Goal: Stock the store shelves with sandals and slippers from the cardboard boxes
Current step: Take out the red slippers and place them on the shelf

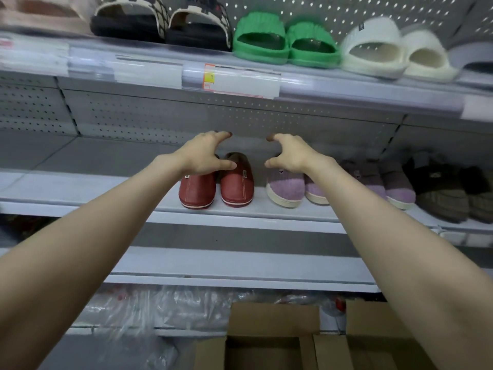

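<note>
Red stitched slippers (216, 186): shelved, we judge.
Left hand (205, 153), right hand (289, 154): above them, fingers splayed, empty.
Brown cardboard box (266, 321): below them, unfinished.

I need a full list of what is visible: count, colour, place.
pink slide: one, pale pink, top shelf, far left
patterned slides: two, black-cream, top shelf, left
green slides: two, green, top shelf, middle
white slides: two, cream, top shelf, right
red slippers: two, red, middle shelf, centre
purple slippers: four, lilac, middle shelf, right of red
brown slippers: two, dark brown, middle shelf, far right
price label: one, white-orange, top shelf edge
cardboard boxes: seemingly two, brown, bottom
plastic wrapping: clear, low left, behind the boxes
left hand: one, empty, over red slippers
right hand: one, empty, over purple slippers
</note>
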`<state>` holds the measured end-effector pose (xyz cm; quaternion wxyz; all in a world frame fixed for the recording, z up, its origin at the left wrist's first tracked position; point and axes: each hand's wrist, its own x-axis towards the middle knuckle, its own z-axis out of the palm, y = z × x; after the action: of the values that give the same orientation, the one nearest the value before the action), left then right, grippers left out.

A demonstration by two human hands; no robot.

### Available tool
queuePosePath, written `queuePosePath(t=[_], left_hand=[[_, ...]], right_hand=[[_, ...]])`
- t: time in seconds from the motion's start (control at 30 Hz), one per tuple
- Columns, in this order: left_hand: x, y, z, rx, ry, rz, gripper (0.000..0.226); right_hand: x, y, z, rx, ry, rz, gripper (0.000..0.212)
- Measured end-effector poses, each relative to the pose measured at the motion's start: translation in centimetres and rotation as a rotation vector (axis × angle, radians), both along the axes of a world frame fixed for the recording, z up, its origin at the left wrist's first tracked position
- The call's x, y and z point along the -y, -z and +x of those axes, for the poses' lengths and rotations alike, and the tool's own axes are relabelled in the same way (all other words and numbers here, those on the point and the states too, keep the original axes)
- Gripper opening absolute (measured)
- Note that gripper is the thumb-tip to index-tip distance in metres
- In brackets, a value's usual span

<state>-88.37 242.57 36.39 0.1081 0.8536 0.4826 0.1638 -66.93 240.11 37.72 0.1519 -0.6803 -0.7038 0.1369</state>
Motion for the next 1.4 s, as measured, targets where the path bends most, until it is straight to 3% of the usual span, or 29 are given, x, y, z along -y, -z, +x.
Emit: queuePosePath(t=[0.47, 0.87, 1.4], left_hand=[[9.3, -2.1, -0.8, -0.012, -0.075, 0.238, 0.083], [6.7, 5.2, -5.0, 0.023, -0.113, 0.085, 0.082], [-2.4, 16.3, -6.6, 0.301, -0.16, -0.177, 0.088]], right_hand=[[9.0, -2.9, -0.1, 0.054, -0.136, 0.214, 0.073], [6.1, 4.4, -3.8, 0.023, -0.077, 0.105, 0.076], [-1.1, 15.0, -6.7, -0.114, 0.061, 0.01, 0.084]])
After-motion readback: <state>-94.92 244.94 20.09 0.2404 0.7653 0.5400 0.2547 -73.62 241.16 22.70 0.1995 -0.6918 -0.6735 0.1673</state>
